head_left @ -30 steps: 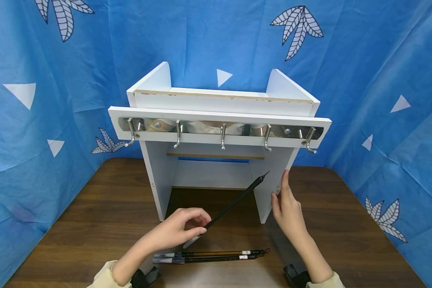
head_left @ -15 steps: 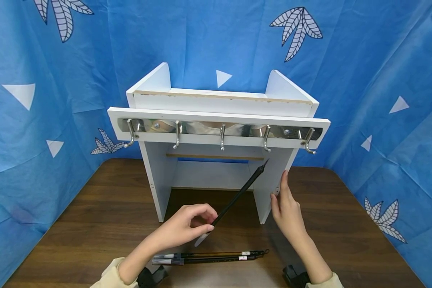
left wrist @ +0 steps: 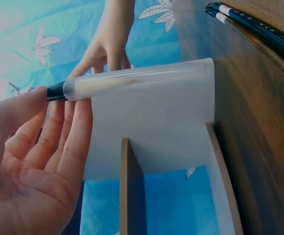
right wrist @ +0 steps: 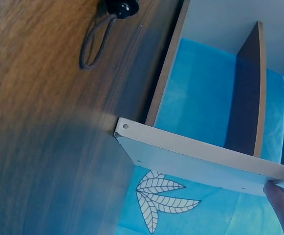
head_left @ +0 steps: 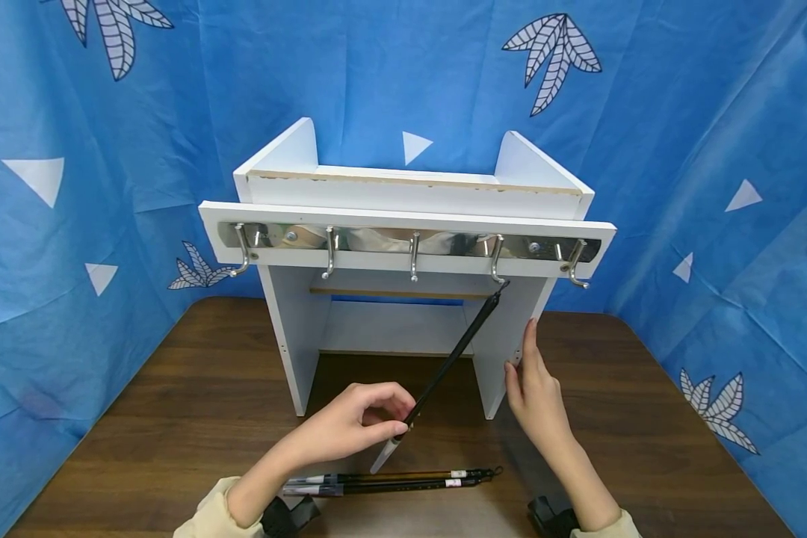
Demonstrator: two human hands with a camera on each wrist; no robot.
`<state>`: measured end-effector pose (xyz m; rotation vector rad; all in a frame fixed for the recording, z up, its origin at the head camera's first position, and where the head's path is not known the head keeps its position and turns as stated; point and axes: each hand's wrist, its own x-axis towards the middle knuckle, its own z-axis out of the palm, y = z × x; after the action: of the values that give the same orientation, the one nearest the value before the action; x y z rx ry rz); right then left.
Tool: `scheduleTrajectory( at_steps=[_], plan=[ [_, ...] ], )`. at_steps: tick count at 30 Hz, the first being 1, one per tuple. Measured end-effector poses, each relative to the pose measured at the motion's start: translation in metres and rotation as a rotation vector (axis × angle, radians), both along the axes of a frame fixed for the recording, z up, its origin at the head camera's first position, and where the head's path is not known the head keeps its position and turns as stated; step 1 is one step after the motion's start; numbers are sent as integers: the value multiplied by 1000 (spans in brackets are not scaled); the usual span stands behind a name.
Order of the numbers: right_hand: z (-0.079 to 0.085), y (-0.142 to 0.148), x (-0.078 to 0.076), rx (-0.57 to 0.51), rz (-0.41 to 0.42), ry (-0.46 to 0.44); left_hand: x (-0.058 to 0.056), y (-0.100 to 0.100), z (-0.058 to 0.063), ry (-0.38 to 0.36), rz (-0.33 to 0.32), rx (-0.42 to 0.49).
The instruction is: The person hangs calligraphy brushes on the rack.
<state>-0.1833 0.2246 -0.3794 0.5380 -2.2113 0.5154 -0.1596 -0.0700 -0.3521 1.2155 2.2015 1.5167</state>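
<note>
My left hand [head_left: 356, 418] pinches a black calligraphy brush [head_left: 453, 357] low on its handle, between thumb and fingers. It slants up to the right. A clear plastic cap [left wrist: 146, 81] covers its pale bristles at the lower end. The brush's upper end, with a thin cord loop, is at the tip of a metal hook [head_left: 497, 260], second from the right; I cannot tell whether the loop is over it. My right hand [head_left: 540, 396] touches the right side panel [right wrist: 195, 156] of a white shelf [head_left: 410, 198], with its index finger straight along the edge.
Several capped brushes [head_left: 397, 486] lie side by side on the dark wooden table [head_left: 195, 388], in front of the shelf. A metal hook rail [head_left: 376, 237] with several hooks spans the shelf's front. Blue patterned cloth [head_left: 376, 75] hangs behind and at both sides.
My left hand has moved right and slightly up with the brush, bringing its looped end up to the hook. The right hand stays at the side panel.
</note>
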Motion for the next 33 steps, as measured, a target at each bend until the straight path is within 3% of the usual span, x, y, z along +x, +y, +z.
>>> scheduleTrajectory(
  at_steps=[33],
  plan=[
    [-1,0,-1,-2,1,8,3,3,-2,-39,-62,48]
  ],
)
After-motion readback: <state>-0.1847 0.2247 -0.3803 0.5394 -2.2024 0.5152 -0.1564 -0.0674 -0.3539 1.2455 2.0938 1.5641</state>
